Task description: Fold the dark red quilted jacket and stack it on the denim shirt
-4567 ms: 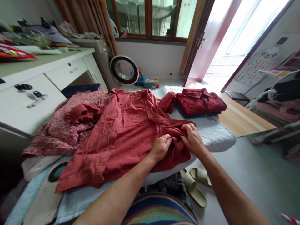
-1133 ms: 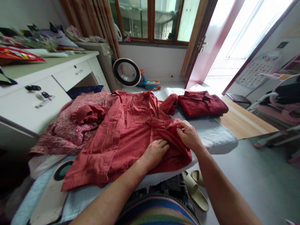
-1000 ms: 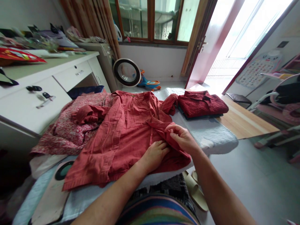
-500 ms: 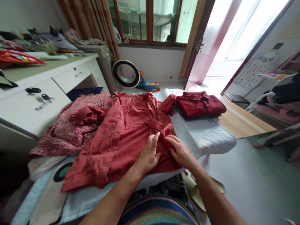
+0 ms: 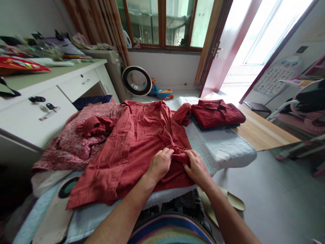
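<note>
A red long-sleeved shirt [image 5: 142, 135] lies spread out, collar away from me, on a pale cloth-covered board [image 5: 218, 145]. My left hand [image 5: 160, 163] is closed on a bunched fold of the shirt's right front. Just to its right, my right hand [image 5: 196, 166] pinches the same fold near the shirt's right edge. The gathered fabric stretches between the two hands. The shirt's left sleeve rests crumpled on a pink patterned garment [image 5: 73, 135]; the other sleeve is bunched toward a dark red folded garment [image 5: 218, 113].
A white desk [image 5: 35, 105] with clutter on top stands at the left. The open washing machine door [image 5: 137, 80] is beyond the board. A wooden tabletop [image 5: 269, 130] extends at the right. Slippers [image 5: 235, 201] lie on the floor below.
Both hands have moved slightly down toward me and closed on the shirt's fabric. The fold at the right front is now bunched between them.
</note>
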{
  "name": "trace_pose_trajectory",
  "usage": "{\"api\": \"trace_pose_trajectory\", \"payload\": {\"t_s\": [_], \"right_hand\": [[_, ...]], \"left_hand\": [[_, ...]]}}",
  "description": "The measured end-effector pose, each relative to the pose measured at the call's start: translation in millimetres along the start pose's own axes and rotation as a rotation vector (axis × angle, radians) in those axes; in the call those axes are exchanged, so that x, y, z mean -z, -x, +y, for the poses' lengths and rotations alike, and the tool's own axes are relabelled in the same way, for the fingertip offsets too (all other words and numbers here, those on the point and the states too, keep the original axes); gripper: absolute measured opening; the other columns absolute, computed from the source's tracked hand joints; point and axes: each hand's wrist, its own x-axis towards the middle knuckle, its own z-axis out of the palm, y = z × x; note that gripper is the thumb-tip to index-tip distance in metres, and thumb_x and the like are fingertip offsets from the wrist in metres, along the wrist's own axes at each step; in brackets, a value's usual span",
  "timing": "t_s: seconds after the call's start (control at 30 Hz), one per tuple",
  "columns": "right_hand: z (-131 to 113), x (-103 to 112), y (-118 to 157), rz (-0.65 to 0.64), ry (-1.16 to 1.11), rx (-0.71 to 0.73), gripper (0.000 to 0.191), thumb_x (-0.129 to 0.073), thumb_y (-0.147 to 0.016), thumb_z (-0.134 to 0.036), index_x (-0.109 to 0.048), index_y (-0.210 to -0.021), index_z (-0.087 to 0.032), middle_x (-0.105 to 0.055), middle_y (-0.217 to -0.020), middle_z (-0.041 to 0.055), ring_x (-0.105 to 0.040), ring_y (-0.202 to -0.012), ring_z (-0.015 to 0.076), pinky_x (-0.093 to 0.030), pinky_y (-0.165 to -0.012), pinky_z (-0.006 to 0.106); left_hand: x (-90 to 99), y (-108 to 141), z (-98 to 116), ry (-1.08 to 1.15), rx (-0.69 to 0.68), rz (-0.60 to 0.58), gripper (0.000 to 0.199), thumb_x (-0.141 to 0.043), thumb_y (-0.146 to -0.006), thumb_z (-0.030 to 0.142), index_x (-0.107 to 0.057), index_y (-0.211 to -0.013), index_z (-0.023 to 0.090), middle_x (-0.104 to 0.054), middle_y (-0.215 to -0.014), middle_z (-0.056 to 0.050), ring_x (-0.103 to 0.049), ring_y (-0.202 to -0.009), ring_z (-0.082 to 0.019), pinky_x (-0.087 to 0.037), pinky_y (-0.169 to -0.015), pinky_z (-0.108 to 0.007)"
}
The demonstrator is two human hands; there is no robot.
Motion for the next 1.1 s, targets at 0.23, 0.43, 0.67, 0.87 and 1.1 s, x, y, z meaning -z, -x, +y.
{"api": "trace_pose_trajectory", "payload": {"t_s": [0.23, 0.43, 0.67, 0.87, 1.1], "right_hand": [[-5, 11, 1, -0.131, 0.071, 0.003, 0.024, -0.053, -0.073, -0.008, -0.065, -0.092, -0.018, -0.061, -0.107, 0.0080, -0.054, -0.103, 0.0207, -0.042, -0.095, 0.032], [6, 27, -10, -0.090, -0.116, -0.091, 0.032, -0.042, -0.094, -0.035, -0.070, -0.090, -0.020, -0.069, -0.089, 0.0064, -0.064, -0.087, 0.0195, -0.048, -0.084, 0.031], [13, -4, -7, -0.073, 0.135, -0.013, 0.047, -0.045, -0.092, -0.028, -0.051, -0.137, -0.015, -0.045, -0.148, 0.0127, -0.036, -0.139, 0.0262, -0.030, -0.111, 0.047], [-1, -3, -1, -0.193, 0.219, 0.006, 0.049, -0.043, -0.094, -0.027, -0.045, -0.142, -0.015, -0.040, -0.151, 0.0120, -0.033, -0.141, 0.0265, -0.027, -0.113, 0.050], [-1, -7, 9, -0.073, 0.139, 0.106, 0.038, -0.040, -0.093, -0.016, -0.059, -0.126, -0.017, -0.054, -0.139, 0.0103, -0.046, -0.132, 0.0210, -0.036, -0.111, 0.040]], "left_hand": [[-7.2, 6, -2, -0.034, 0.051, 0.035, 0.065, -0.054, -0.079, 0.007, -0.039, -0.141, 0.020, -0.038, -0.147, -0.011, -0.051, -0.124, -0.025, -0.046, -0.103, -0.037], [6.1, 2, -5, 0.145, 0.111, -0.016, 0.058, -0.045, -0.075, 0.001, -0.053, -0.130, 0.018, -0.058, -0.124, -0.009, -0.058, -0.111, -0.020, -0.046, -0.099, -0.033], [12.0, -15, -24, 0.526, 0.392, 0.260, 0.027, -0.048, -0.074, 0.006, -0.065, -0.092, 0.017, -0.060, -0.106, -0.007, -0.059, -0.103, -0.019, -0.045, -0.100, -0.037], [7.0, -33, -30, 1.010, 0.692, 0.173, 0.026, -0.046, -0.084, 0.014, -0.053, -0.109, 0.017, -0.065, -0.089, -0.004, -0.063, -0.070, -0.011, -0.051, -0.062, -0.022], [-2.6, -47, -27, 1.041, 0.656, 0.106, 0.021, -0.060, -0.081, 0.025, -0.065, -0.094, 0.009, -0.070, -0.078, -0.007, -0.062, -0.064, -0.013, -0.049, -0.062, -0.023]]}}
